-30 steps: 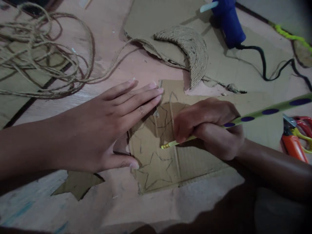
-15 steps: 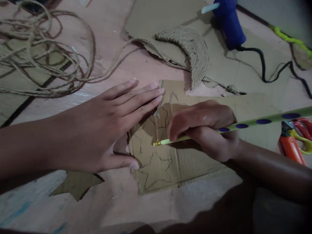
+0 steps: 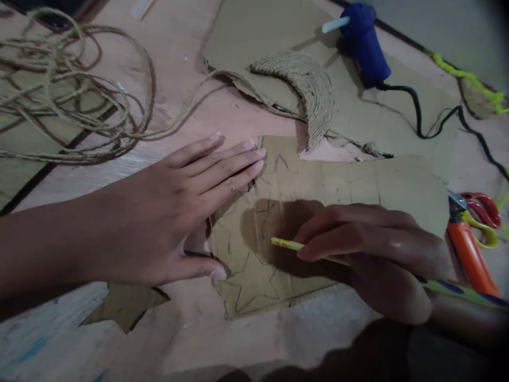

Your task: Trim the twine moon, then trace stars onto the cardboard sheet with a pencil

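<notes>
My left hand [image 3: 178, 212] lies flat with its fingers stretched out. Its fingertips and thumb touch the left edge of a cardboard piece [image 3: 318, 185] that bears pencilled star outlines. Over the right part of this piece my right hand [image 3: 369, 244] grips a yellow-green pencil [image 3: 287, 244] with dark spots. The pencil's eraser end points left toward the drawn lines; whether it touches the cardboard I cannot tell. Below my left wrist a cut cardboard star [image 3: 125, 307] rests on the table.
Loose twine [image 3: 131, 101] lies at the upper left and runs to a twine-covered crescent [image 3: 316, 98]. A blue glue gun [image 3: 366, 48] with a black cord sits on more cardboard [image 3: 254, 32]. Orange-handled cutters [image 3: 471, 254] and scissors [image 3: 483, 212] lie at the right.
My right hand has moved right and toward me, and the pencil's eraser end has shifted right. My left hand stays on the cardboard's edge. The view has shifted slightly.
</notes>
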A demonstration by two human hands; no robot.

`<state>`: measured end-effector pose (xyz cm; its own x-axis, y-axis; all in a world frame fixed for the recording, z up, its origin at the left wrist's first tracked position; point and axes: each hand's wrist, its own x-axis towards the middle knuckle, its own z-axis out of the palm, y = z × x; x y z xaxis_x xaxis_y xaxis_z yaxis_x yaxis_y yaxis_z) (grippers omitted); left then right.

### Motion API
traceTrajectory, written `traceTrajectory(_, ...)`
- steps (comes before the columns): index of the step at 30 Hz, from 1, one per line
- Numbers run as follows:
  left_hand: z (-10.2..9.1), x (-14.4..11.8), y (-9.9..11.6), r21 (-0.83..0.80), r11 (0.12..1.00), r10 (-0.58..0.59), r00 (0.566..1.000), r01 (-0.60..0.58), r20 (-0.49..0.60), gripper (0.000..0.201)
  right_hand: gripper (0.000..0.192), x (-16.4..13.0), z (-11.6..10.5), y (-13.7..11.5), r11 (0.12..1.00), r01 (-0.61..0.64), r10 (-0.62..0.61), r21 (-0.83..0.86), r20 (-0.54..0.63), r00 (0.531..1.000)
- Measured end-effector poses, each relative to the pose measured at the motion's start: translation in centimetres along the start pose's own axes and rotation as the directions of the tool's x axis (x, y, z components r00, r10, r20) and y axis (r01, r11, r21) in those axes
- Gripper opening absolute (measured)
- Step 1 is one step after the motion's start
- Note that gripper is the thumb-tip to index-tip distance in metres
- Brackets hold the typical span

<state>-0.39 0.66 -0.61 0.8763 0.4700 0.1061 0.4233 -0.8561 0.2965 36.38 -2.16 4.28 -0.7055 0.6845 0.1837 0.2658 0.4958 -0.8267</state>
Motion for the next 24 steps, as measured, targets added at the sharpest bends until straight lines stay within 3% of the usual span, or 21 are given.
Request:
traceTrajectory(4, 0.1, 0.1, 0.0, -0.013, 1.0, -0.005, 1.0, 0.005, -0.001, 0.12, 0.031, 0.1, 0.8, 0.9, 0.996, 0.073, -0.067, 0.044, -0.136, 0.988)
traceTrajectory(14, -0.4, 0.2, 0.3, -0.042, 0.999, -0.025, 1.0, 0.025, 0.004, 0.113, 0.039, 0.9, 2.2, 2.0, 0.988, 0.118, -0.099, 0.1, -0.182, 0.978)
traceTrajectory(18, -0.4, 0.2, 0.5, -0.05, 0.998, -0.044, 0.999, 0.045, 0.012, 0.112, 0.033, 0.9, 1.9, 2.3, 0.994, 0.077, -0.066, 0.079, -0.134, 0.989)
traceTrajectory(21, -0.4, 0.2, 0.5, 0.0, 1.0, -0.021, 1.0, 0.021, 0.021, 0.113, 0.03, 0.9, 1.6, 2.4, 0.987, 0.125, -0.122, 0.1, -0.038, 0.992)
traceTrajectory(24, -0.4, 0.3, 0.4, 0.013, 1.0, -0.009, 1.0, 0.009, 0.004, 0.115, 0.03, 0.9, 1.6, 2.2, 0.992, 0.055, -0.045, 0.114, -0.086, 0.995)
